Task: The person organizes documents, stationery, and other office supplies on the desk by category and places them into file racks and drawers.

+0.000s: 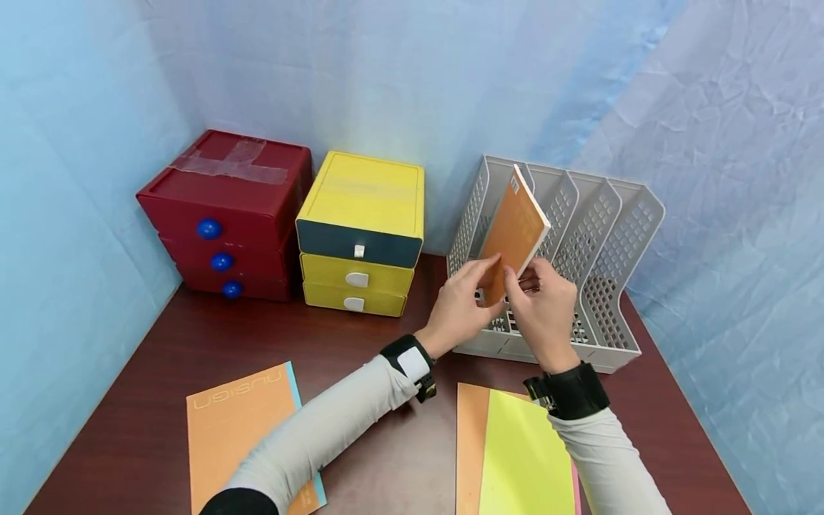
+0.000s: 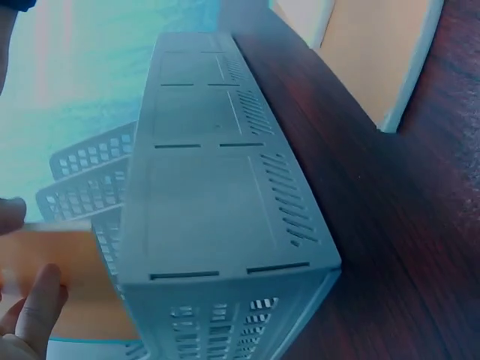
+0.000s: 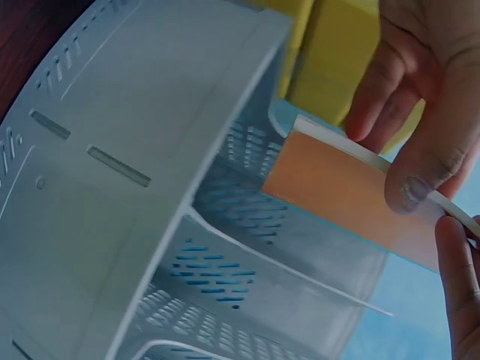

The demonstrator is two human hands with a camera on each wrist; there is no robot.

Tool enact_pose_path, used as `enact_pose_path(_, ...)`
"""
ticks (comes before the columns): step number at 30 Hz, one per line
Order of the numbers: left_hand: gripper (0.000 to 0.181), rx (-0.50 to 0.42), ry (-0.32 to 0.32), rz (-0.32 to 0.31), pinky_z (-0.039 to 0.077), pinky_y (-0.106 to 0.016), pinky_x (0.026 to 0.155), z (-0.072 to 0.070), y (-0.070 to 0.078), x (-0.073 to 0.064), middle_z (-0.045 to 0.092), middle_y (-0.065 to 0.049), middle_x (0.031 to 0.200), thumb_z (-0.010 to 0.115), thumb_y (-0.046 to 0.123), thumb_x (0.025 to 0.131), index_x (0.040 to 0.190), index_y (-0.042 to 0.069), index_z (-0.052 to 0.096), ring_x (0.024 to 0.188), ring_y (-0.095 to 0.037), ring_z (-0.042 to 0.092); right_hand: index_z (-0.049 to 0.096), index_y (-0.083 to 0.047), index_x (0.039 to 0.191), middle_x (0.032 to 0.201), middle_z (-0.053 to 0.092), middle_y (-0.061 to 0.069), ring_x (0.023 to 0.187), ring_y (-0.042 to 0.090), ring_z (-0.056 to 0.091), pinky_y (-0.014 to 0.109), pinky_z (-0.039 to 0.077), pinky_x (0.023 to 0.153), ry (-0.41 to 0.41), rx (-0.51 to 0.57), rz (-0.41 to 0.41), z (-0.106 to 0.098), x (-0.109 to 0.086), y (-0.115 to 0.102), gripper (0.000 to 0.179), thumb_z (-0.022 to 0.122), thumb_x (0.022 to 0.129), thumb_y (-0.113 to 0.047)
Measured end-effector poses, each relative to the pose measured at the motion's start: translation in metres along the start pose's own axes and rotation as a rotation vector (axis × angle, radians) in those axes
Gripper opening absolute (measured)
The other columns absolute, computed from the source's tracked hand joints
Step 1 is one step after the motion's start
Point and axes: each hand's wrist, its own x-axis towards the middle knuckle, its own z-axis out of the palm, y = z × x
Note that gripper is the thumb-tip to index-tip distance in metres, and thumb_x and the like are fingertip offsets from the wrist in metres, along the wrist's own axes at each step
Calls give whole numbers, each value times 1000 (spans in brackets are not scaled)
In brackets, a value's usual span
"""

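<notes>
An orange notebook (image 1: 515, 225) with a white page edge and a barcode stands on edge in the left part of the grey file holder (image 1: 618, 354). My left hand (image 1: 460, 304) holds its near lower corner from the left, a finger lying along the cover in the left wrist view. From the right, my right hand (image 1: 543, 307) pinches the same notebook, thumb on the near edge and fingers behind. In the right wrist view the notebook (image 3: 345, 187) juts over the slot nearest the yellow drawers.
Left of the holder stand a yellow drawer box (image 1: 367, 193) and a dark red one (image 1: 244, 157) with blue knobs. On the brown table (image 1: 386, 458), an orange notebook (image 1: 238, 429) lies at front left; a yellow notebook (image 1: 524, 458) overlaps another orange one (image 1: 471, 443) at front right.
</notes>
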Motion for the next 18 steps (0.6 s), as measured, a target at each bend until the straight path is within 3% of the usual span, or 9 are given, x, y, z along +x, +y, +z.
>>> enact_pose_path(10, 67, -13, 38, -152, 54, -24, 79, 12, -22, 6, 55, -7, 128, 71, 23, 85, 145, 19, 39, 98, -19, 64, 62, -1, 90, 72, 67, 12, 56, 16, 63, 35, 53, 47, -47, -9, 21, 37, 4, 19, 17, 66, 89, -18)
enact_pose_path(15, 63, 85, 47, -192, 51, -15, 68, 14, -32, 9, 58, -5, 117, 72, 27, 85, 141, 16, 46, 83, -8, 64, 61, -3, 85, 69, 67, 10, 56, 16, 63, 35, 52, 46, -62, -26, 74, 52, 1, 26, 16, 67, 89, -18)
enact_pose_path(18, 60, 68, 60, -208, 49, -12, 62, 14, -40, 12, 58, -4, 113, 75, 24, 82, 137, 17, 50, 73, -1, 62, 62, -3, 88, 72, 68, 10, 57, 16, 64, 35, 53, 47, -52, -16, 99, 58, -1, 28, 17, 67, 89, -19)
